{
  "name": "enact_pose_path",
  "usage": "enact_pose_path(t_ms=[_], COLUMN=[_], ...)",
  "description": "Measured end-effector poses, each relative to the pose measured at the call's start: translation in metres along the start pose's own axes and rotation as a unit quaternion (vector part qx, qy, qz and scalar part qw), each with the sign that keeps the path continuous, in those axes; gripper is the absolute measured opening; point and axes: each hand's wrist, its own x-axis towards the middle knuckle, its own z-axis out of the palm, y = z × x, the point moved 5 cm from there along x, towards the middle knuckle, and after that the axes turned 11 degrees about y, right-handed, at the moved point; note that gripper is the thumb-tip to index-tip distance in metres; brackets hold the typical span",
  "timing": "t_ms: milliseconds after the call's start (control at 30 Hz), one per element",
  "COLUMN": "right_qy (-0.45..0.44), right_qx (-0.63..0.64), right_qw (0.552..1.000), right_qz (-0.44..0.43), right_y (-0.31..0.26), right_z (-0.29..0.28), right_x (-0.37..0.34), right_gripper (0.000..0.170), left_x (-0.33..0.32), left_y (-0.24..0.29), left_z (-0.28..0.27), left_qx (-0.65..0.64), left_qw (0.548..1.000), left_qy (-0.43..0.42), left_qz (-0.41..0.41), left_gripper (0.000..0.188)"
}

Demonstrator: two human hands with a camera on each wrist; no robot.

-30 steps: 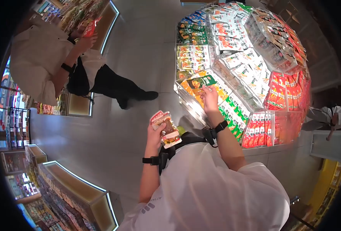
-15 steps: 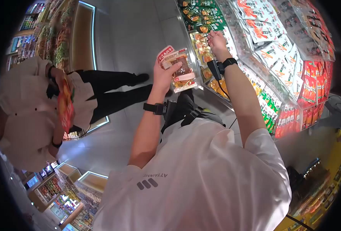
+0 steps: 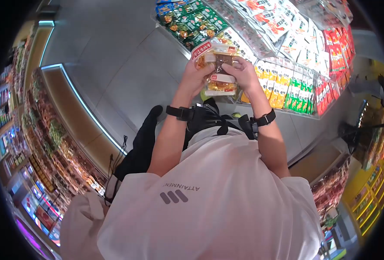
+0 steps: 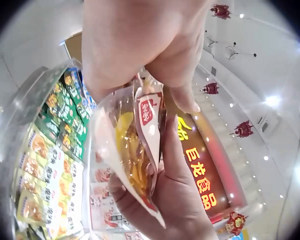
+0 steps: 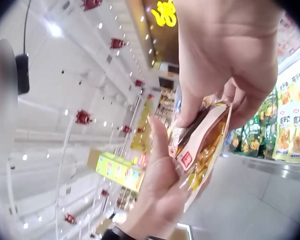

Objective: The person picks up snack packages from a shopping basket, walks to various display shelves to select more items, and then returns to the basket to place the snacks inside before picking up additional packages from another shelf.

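Two or more clear snack packets (image 3: 222, 78) with red and white labels are held together in front of the body. My left hand (image 3: 196, 77) grips their left side, thumb on the front. The right hand (image 3: 242, 74) grips the right side, its thumb also on the front. In the left wrist view the packets (image 4: 135, 150) appear edge-on, with yellowish food inside and the right hand (image 4: 175, 205) round the far side. The right wrist view shows the packets (image 5: 202, 145) between the right hand (image 5: 230, 55) and the left hand (image 5: 162, 192).
A tiered display (image 3: 296, 69) of green, white, yellow and red packets stands ahead and to the right. Lit shelves (image 3: 57, 143) line the left side. A person's dark trouser leg (image 3: 142, 141) and pale clothing (image 3: 82, 221) are close at the left. Yellow shelving (image 3: 369, 197) stands at the right.
My right hand has come back from the display to the packets and now holds them with the left. The view has turned, and the other person appears lower and nearer.
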Motion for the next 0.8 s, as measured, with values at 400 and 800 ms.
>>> enact_pose_path(t_ms=[400, 800], right_qy=[0.352, 0.409], right_qx=[-0.197, 0.034], right_qw=[0.801, 0.833], right_qz=[-0.444, -0.370], right_y=[-0.047, 0.090], right_z=[-0.255, -0.489], right_x=[-0.178, -0.386], right_gripper=[0.031, 0.038], left_x=[-0.022, -0.168], left_y=[-0.137, -0.396], left_z=[0.152, 0.277], left_qx=[0.147, 0.242], left_qw=[0.965, 0.917], left_qy=[-0.181, -0.245], left_qz=[-0.116, -0.199], left_gripper=[0.051, 0.045])
